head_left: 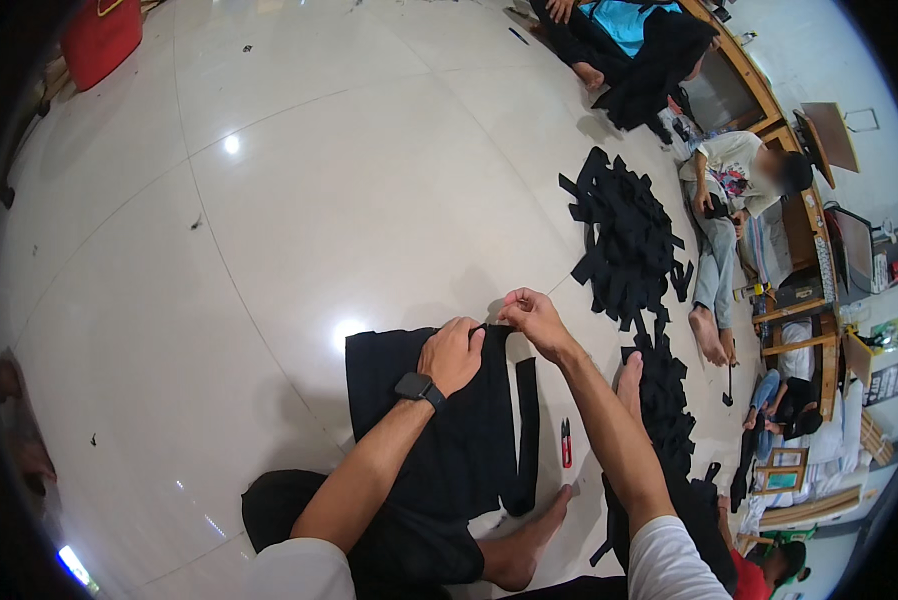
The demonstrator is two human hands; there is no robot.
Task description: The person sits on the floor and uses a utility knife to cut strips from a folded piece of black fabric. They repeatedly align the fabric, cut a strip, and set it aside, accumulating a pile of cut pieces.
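A piece of black cloth (pixel 409 375) is spread over the floor and my lap, with a narrow strap (pixel 527 430) along its right side. My left hand (pixel 453 356), a dark watch on its wrist, is closed on the cloth near its far edge. Just right of it, at the cloth's far corner, my right hand (pixel 531 322) is raised with fingers pinched together. What they pinch is too small to make out. Red-handled thread snips (pixel 566 443) lie on the floor right of the strap, apart from both hands.
A large heap of black cloth strips (pixel 624 235) lies beyond my right hand, with another pile (pixel 664 400) beside my right foot. Several people sit along the right, one (pixel 734 190) in a light shirt. A red bucket-like container (pixel 101 42) stands far left.
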